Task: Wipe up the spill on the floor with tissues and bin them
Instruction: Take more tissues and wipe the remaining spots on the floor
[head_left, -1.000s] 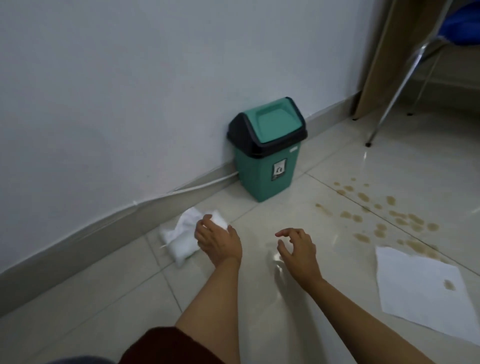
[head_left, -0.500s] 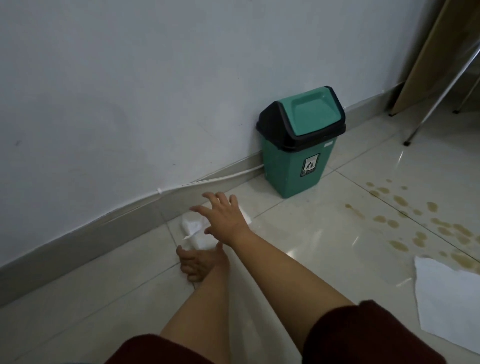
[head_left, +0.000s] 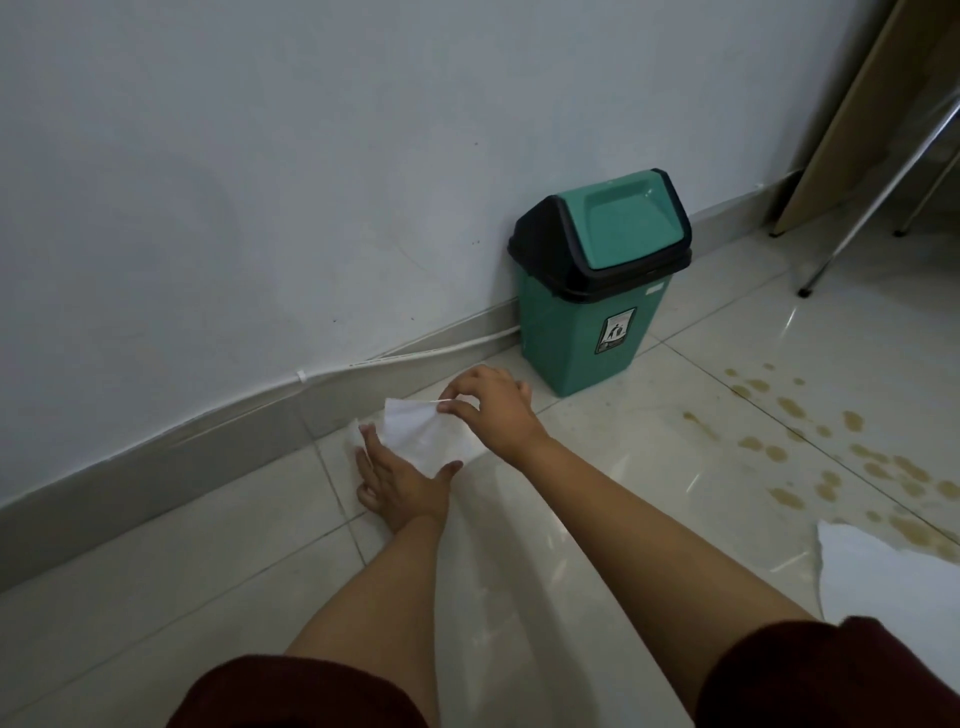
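Right hand (head_left: 493, 410) pinches a tissue (head_left: 415, 431) off the pack by the skirting, left of the green bin (head_left: 587, 332); left hand (head_left: 400, 483) presses flat, grip released. Spill (head_left: 831, 447) unwiped at right; carry tissue there next.

Dark maroon short sleeves (head_left: 291, 691) cover both upper arms; forearms bare.

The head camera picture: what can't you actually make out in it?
- Inside of the green bin: its flap lid is shut.
- Pack of tissues: mostly hidden under the left hand and the tissue pinched by the right hand.
- Flat tissue and spill: cut off by the right edge.
- Bin label: too small to read.
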